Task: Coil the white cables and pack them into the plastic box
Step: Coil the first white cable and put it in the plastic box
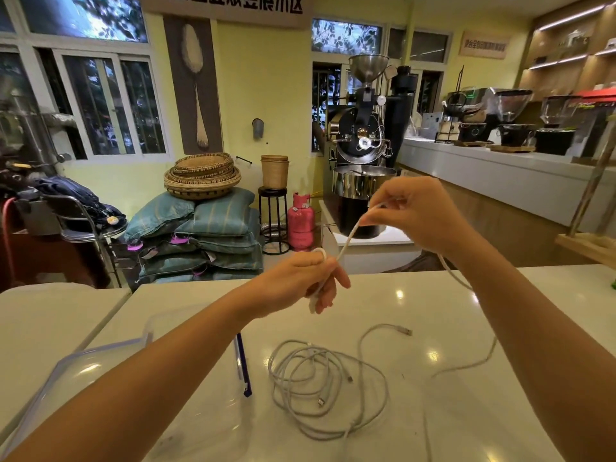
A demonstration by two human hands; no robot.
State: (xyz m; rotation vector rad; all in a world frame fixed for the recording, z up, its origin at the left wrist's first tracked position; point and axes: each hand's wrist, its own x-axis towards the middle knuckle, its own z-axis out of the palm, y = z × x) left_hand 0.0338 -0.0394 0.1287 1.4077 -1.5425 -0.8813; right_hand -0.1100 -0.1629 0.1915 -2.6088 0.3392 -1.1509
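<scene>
A white cable (348,241) is stretched between both hands above the white table (466,411). My left hand (300,281) is closed on a small loop of it near one end. My right hand (416,211), higher and to the right, pinches the cable; the rest runs behind my right forearm and trails down onto the table. More white cables (320,385) lie in a loose tangle on the table below my hands. The clear plastic box (206,405) stands at lower left, partly hidden under my left forearm, with its blue-edged lid (63,378) lying to its left.
Beyond the table's far edge stand a coffee roaster (363,145), a pink gas cylinder (300,221), stacked sacks (200,241) with woven baskets on top, and a counter (500,175) with grinders at right. A second white surface (43,321) adjoins on the left.
</scene>
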